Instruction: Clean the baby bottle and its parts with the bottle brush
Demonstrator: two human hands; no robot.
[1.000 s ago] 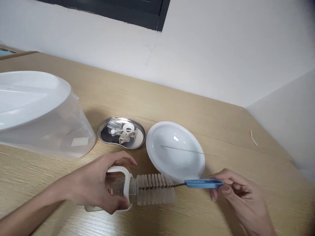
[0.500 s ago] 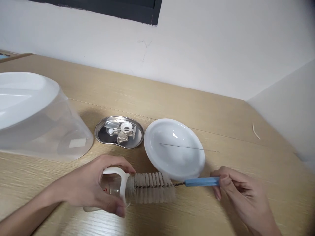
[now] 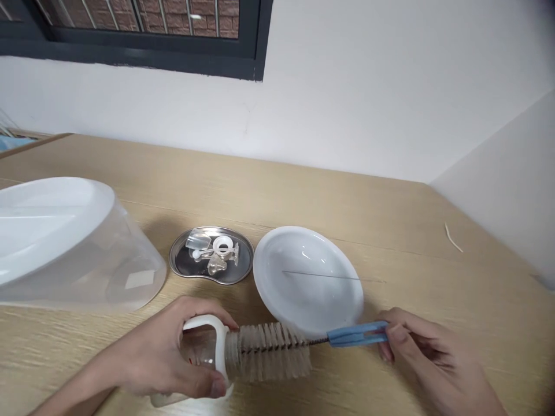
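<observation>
Bottle [image 3: 202, 349] of clear material, with a white handle [image 3: 220, 349] around it, lies sideways in the left hand [image 3: 162, 358], over the near part of the worktop [image 3: 390, 225], its mouth toward the worktop's right edge. The left thumb and fingers are curled around the bottle; whether it touches the wood is hard to tell. At its mouth are the pale bristles of a brush [image 3: 275, 351], with a twisted wire stem; how far they go in cannot be seen. The right hand [image 3: 427, 361] pinches the end of the brush's blue grip [image 3: 358, 334] between thumb and fingers. Just beyond the bristles is a white bowl [image 3: 307, 283], with a thin wire [image 3: 321, 274] reaching across it and past its rim. Close by the bowl, toward the left, sits a curved metal tray [image 3: 210, 276] holding a white ring [image 3: 222, 245], a clear cup-like piece [image 3: 198, 240] and other small parts. A cloudy plastic tub [image 3: 99, 271] with a white top [image 3: 87, 202] stands at the worktop's left side. Near its right edge lies a thin pale strip [image 3: 453, 237]. The worktop's back edge runs along a white wall [image 3: 347, 86], which has a dark-framed window [image 3: 151, 52] with bars and bricks beyond.
</observation>
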